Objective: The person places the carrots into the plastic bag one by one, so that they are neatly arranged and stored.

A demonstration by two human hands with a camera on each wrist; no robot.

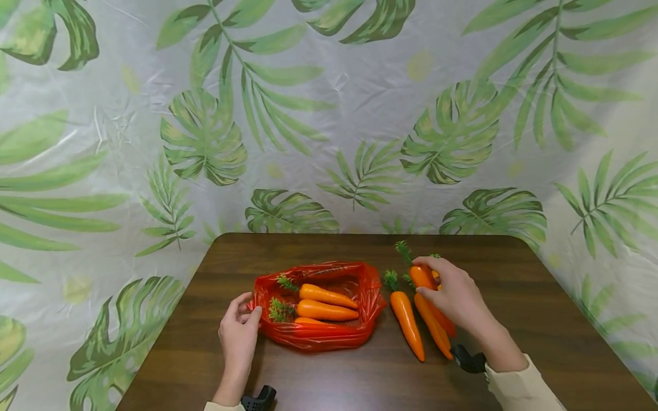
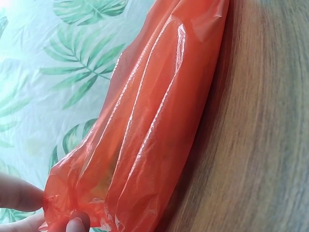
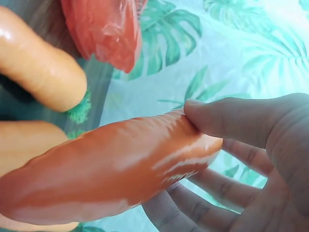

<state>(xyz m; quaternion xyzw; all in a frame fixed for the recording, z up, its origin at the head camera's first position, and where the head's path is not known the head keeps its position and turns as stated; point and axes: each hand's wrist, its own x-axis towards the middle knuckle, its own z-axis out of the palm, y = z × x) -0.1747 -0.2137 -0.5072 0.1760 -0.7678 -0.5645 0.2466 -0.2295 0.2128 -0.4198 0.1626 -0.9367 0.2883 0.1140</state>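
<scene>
A red plastic bag (image 1: 329, 338) lies with its mouth open, and three orange carrots (image 1: 327, 310) with green tops show inside it. My left hand (image 1: 239, 328) pinches the bag's left edge between thumb and fingers; the left wrist view shows the bunched red film (image 2: 72, 193) at the fingertips. To the right of the bag, my right hand (image 1: 454, 288) grips a carrot (image 3: 106, 169) near its thick top end, thumb on one side and fingers on the other. That carrot is raised over others on the table, its green top pointing away from me.
Beside the bag a loose carrot (image 1: 408, 325) lies on the dark wooden table (image 1: 319, 379). Another carrot (image 1: 433, 326) is next to it, partly covered by the held one. A leaf-print sheet (image 1: 360, 114) hangs behind the table's far edge.
</scene>
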